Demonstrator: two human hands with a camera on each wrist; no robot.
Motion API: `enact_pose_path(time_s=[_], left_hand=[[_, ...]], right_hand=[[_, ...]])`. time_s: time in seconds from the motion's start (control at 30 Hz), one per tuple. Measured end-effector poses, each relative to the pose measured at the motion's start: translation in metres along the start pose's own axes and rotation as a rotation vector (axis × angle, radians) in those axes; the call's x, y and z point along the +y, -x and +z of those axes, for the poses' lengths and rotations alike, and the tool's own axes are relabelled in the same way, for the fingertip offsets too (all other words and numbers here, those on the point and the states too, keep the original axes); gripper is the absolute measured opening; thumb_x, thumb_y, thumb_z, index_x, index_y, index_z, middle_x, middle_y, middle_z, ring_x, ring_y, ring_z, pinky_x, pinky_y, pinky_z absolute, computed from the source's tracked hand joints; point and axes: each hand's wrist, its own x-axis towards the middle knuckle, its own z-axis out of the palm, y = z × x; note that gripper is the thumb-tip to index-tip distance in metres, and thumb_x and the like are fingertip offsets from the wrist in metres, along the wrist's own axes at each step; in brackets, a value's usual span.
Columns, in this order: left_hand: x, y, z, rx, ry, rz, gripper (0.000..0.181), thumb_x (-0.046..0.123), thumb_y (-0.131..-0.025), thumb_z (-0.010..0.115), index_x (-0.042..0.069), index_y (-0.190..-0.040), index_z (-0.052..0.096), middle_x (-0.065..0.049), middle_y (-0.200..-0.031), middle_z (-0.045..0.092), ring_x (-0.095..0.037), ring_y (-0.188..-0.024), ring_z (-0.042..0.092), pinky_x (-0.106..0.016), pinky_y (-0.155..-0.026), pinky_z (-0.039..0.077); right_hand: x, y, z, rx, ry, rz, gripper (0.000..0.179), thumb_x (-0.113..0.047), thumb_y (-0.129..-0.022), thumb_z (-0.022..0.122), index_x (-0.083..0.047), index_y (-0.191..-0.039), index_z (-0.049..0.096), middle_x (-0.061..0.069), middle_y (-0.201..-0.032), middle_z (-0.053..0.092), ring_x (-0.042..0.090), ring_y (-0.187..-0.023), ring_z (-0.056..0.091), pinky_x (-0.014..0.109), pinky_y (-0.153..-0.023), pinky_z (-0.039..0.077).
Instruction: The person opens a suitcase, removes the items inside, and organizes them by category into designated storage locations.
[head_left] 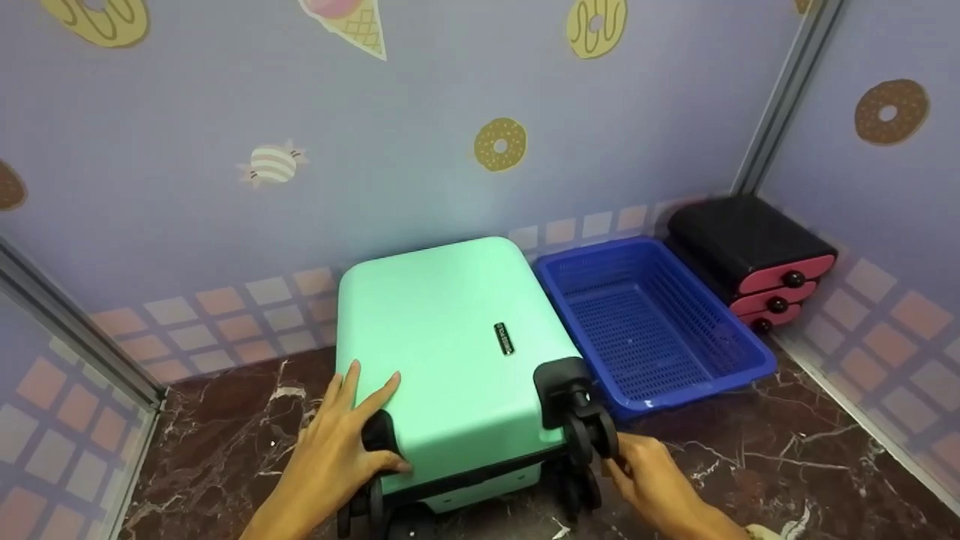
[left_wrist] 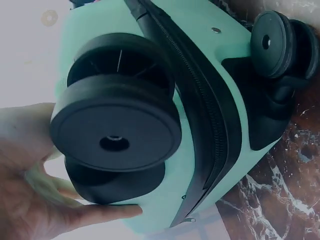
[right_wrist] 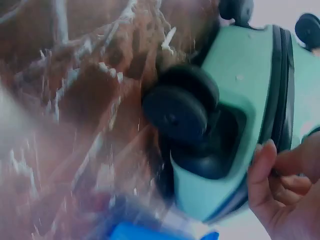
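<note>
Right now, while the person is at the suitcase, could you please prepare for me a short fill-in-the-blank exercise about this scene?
1. The ____ basket stands between the suitcase and the drawers.
2. Of the person's two hands, the ____ hand is nearer to the basket.
3. The number of drawer knobs visible in the head view is ____.
4. The suitcase wheels are ____ in colour.

Missing words: blue; right; three; black.
</note>
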Motion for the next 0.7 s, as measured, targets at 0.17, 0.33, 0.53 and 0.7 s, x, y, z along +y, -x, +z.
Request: enact_pose_path(time_s=[0.17,0.33,0.53,0.7], left_hand=[[0.003,0.003,0.007,0.025,-0.018,0.020,0.108,0.037,-0.063,0.098,0.023,-0.158,0.049,-0.034,-0.167,0.023,-0.060,-0.150,0.026,-0.084,-0.094,0.042],[0.001,0.002,0.008,0.022,-0.034,0.046,0.108,0.040,-0.063,0.097,0.022,-0.158,0.049,-0.035,-0.166,0.025,-0.061,-0.148,0.028,-0.085,-0.092,0.043],[-0.012,-0.006,-0.003,-0.011,0.119,0.021,0.092,0.056,-0.073,0.090,0.024,-0.152,0.057,-0.018,-0.170,0.029,-0.052,-0.152,0.029,-0.082,-0.103,0.038],[-0.038,-0.021,-0.018,-0.065,0.510,-0.135,0.081,0.043,-0.095,0.077,0.015,-0.162,0.041,-0.017,-0.170,0.029,-0.049,-0.151,0.034,-0.068,-0.111,0.042]], right_hand=[[-0.001,0.016,0.021,0.068,-0.013,-0.191,0.028,0.015,-0.076,0.076,-0.005,-0.096,0.072,0.005,-0.080,0.072,0.009,-0.066,0.068,0.014,-0.059,0.056],[-0.013,0.018,0.054,0.079,-0.025,-0.330,0.018,0.001,-0.094,0.070,0.010,-0.110,0.071,0.014,-0.085,0.073,0.015,-0.065,0.070,0.012,-0.064,0.057],[-0.037,0.002,0.084,-0.039,-0.093,-0.330,0.008,0.000,-0.097,0.069,0.007,-0.101,0.069,0.008,-0.079,0.070,0.011,-0.066,0.067,0.010,-0.061,0.055],[-0.059,-0.010,0.092,-0.161,-0.142,-0.299,0.007,0.004,-0.092,0.071,0.000,-0.092,0.065,0.003,-0.074,0.065,0.002,-0.063,0.059,0.003,-0.060,0.049]])
